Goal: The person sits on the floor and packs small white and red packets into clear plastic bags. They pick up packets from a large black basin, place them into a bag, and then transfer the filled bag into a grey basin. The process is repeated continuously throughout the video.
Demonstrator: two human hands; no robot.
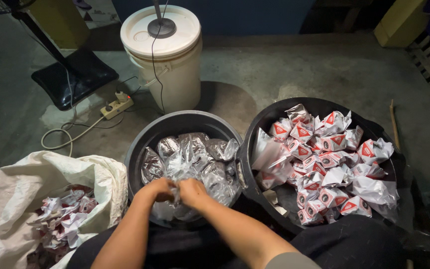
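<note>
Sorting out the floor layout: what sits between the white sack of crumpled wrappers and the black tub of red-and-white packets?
In the head view, the dark basin of clear bags, with both hands in it.

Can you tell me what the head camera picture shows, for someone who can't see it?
Both hands, left hand and right hand, meet on clear plastic bags inside a black tub. Another tub on the right holds red-and-white paper packets; a white sack lies left.
</note>
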